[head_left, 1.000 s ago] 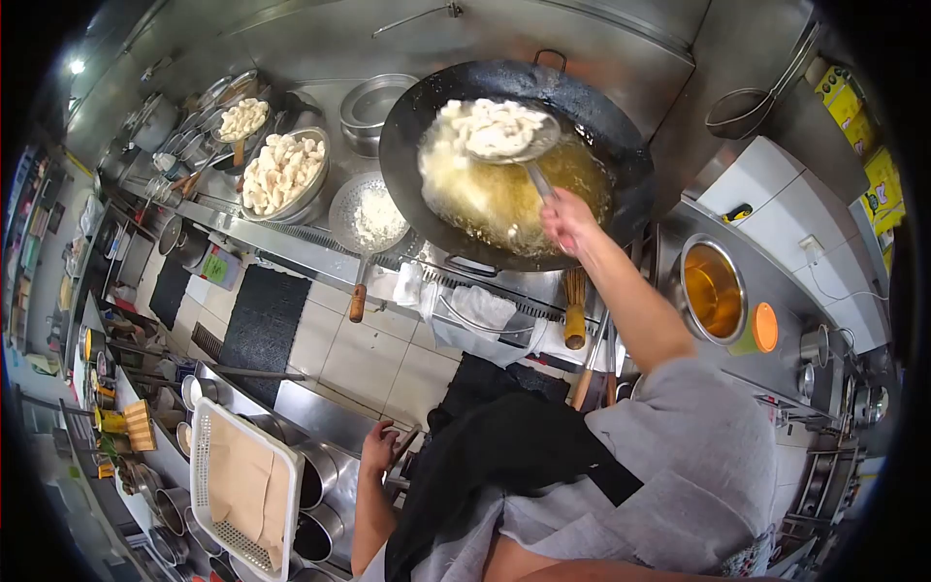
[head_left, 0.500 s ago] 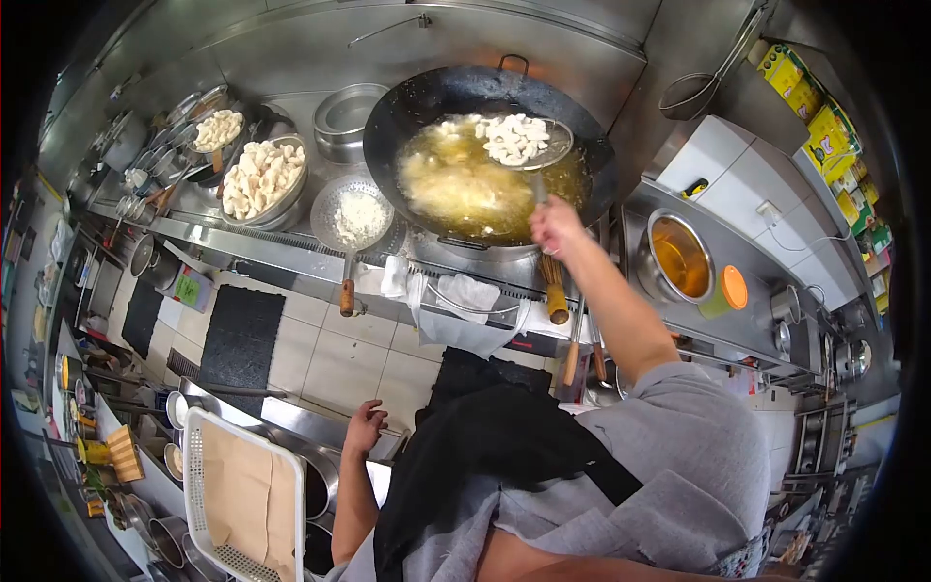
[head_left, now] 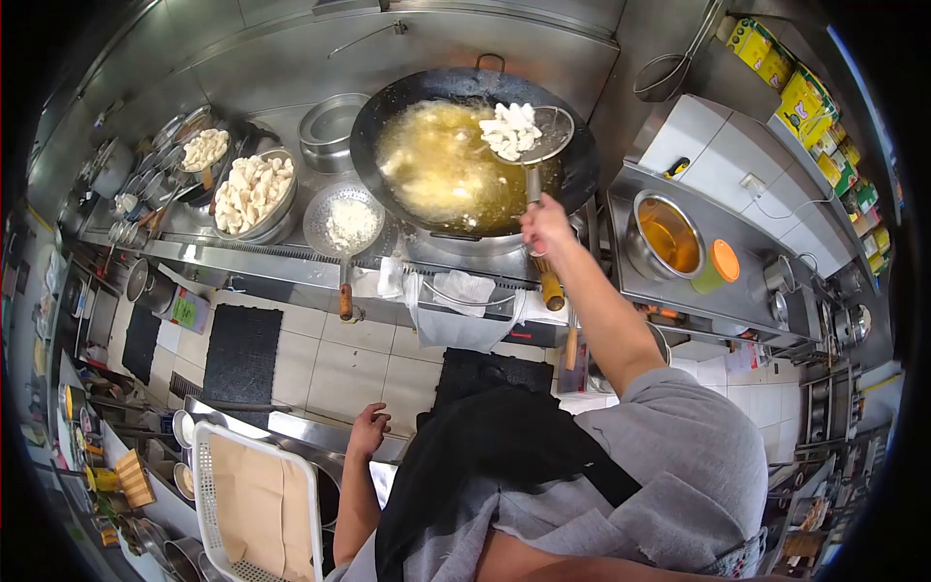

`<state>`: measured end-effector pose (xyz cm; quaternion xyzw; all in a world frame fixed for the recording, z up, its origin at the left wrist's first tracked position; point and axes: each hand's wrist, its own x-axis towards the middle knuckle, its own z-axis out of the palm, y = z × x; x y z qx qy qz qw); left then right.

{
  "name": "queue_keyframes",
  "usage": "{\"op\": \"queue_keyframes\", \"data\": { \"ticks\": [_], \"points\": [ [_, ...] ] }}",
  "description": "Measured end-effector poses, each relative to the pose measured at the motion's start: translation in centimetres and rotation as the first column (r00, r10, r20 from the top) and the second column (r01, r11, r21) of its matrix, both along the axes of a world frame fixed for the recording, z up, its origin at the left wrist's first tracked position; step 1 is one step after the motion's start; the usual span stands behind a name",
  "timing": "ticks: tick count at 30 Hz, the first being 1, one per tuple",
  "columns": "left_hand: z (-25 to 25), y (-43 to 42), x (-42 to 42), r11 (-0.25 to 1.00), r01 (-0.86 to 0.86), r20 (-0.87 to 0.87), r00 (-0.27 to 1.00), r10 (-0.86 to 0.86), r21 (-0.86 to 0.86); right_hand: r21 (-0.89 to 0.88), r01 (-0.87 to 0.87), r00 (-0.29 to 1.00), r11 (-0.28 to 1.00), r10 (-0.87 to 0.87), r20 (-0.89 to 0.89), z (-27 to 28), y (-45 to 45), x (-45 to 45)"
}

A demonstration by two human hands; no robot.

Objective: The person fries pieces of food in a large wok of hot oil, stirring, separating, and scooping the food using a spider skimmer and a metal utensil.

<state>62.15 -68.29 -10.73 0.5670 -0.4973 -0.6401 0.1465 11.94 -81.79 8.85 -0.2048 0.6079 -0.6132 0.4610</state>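
My right hand (head_left: 546, 225) is wrapped round the handle of a skimmer (head_left: 555, 133). Its round head is over the right part of a large black wok (head_left: 572, 179) and carries a clump of pale pieces (head_left: 510, 131) on its left side. Below it, yellowish oil (head_left: 436, 165) bubbles and foams, with light pieces blurred in it. My left hand (head_left: 369, 430) hangs low beside my body, near a white plastic basket (head_left: 201, 485) lined with brown paper. Its fingers are loosely apart, and it holds nothing.
Left of the wok, a perforated ladle (head_left: 320, 209) with white crumbs rests on the counter. Beyond it stands a bowl of pale pieces (head_left: 254, 194). A steel pot of amber liquid (head_left: 669, 242) and an orange-lidded container (head_left: 723, 262) stand to the right. A yellow-handled brush (head_left: 552, 286) is at the stove's front edge.
The skimmer now holds fewer pale pieces, gathered at its left side, and more of its mesh shows. Foam in the wok has spread. The whole view has shifted slightly; my left hand stays low.
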Motion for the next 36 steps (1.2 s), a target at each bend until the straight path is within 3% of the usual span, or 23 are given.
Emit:
{"op": "queue_keyframes", "data": {
  "ticks": [2,3,5,7,11,12,16,17,18,19,20,21,22,23,25,27,29,31,32,35,36],
  "points": [
    [0.5,0.4,0.2,0.998,-0.042,0.016,0.999,0.042,0.041,0.034,0.028,0.995,0.999,-0.025,-0.096,0.3,0.5,1.0],
    [0.8,0.5,0.5,0.999,-0.034,0.021,0.999,0.033,0.042,-0.044,-0.036,0.999,0.998,0.035,-0.019,0.9,0.5,-1.6],
    [0.9,0.5,0.5,0.996,-0.054,0.001,0.999,0.054,0.065,-0.055,0.007,0.999,0.998,-0.005,0.034,1.6,0.6,-3.5],
    [0.3,0.8,0.8,0.997,-0.054,0.016,0.998,0.053,0.058,-0.01,0.178,0.984,0.984,-0.178,-0.005,0.8,0.6,-1.4],
    [0.7,0.2,0.8,0.997,0.013,0.098,0.995,-0.021,0.08,0.05,-0.019,0.994,0.999,0.024,-0.103,0.9,1.5,-4.5],
    [0.6,0.1,0.7,0.996,0.025,0.112,0.993,-0.035,0.091,-0.025,-0.052,0.998,0.998,0.053,0.036,1.4,1.4,-5.7],
    [1.8,-0.6,-0.7,0.994,-0.052,0.057,0.997,0.047,0.097,-0.06,0.098,0.992,0.993,-0.102,-0.078,1.8,2.0,-3.8],
    [2.7,-1.2,-1.6,0.999,-0.027,0.036,0.999,0.026,0.032,-0.059,0.105,0.991,0.993,-0.109,-0.074,1.8,2.2,-4.4],
    [3.4,-2.0,-2.7,0.999,-0.004,0.014,1.0,0.005,-0.032,-0.04,-0.015,0.999,0.999,0.013,-0.053,1.9,2.1,-5.3],
    [3.1,-3.4,-4.0,0.97,0.077,0.039,0.997,-0.07,-0.23,-0.025,-0.136,0.99,0.99,0.136,-0.031,2.1,2.0,-6.2],
    [3.0,-5.2,-5.6,0.896,0.156,0.078,0.988,-0.135,-0.416,-0.024,-0.145,0.989,0.989,0.145,-0.031,1.6,1.5,-6.7],
    [6.3,-7.1,-8.5,0.803,0.227,0.163,0.973,-0.162,-0.552,-0.022,-0.145,0.989,0.989,0.145,-0.03,1.6,1.6,-6.2],
    [9.4,-8.2,-11.8,0.7,0.125,0.057,0.991,-0.119,-0.703,-0.023,-0.132,0.99,0.991,0.131,-0.044,2.0,1.8,-5.4],
    [13.2,-9.7,-15.0,0.573,0.141,0.096,0.989,-0.109,-0.807,-0.022,-0.12,0.991,0.992,0.119,-0.056,2.3,1.9,-4.6],
    [18.8,-12.1,-21.0,0.335,0.041,-0.001,0.992,-0.126,-0.941,0.007,-0.178,0.982,0.984,0.178,-0.061,3.0,2.4,-4.8],
    [20.4,-14.8,-25.6,0.127,0.034,0.019,0.993,-0.118,-0.991,0.042,-0.235,0.969,0.971,0.237,-0.073,2.9,2.3,-5.8],
    [18.9,-17.0,-27.7,0.168,0.101,0.08,0.988,-0.131,-0.98,0.038,-0.077,0.989,0.996,0.081,-0.127,3.7,2.7,-5.0],
    [16.7,-18.3,-28.7,0.06,0.373,0.371,0.927,-0.053,-0.926,0.055,-0.134,0.978,0.989,0.141,-0.156,4.9,3.2,-4.9],
    [15.8,-18.4,-29.2,0.015,0.317,0.317,0.948,-0.014,-0.948,0.064,-0.181,0.965,0.981,0.19,-0.178,5.4,3.3,-5.1],
    [15.7,-18.5,-29.5,0.028,0.265,0.264,0.964,-0.031,-0.964,0.098,-0.282,0.936,0.954,0.297,-0.191,5.4,2.8,-6.2],
    [15.4,-18.7,-29.5,0.013,0.263,0.263,0.964,-0.03,-0.965,0.095,-0.244,0.94,0.965,0.26,-0.222,5.7,2.6,-4.7]
  ]
}}
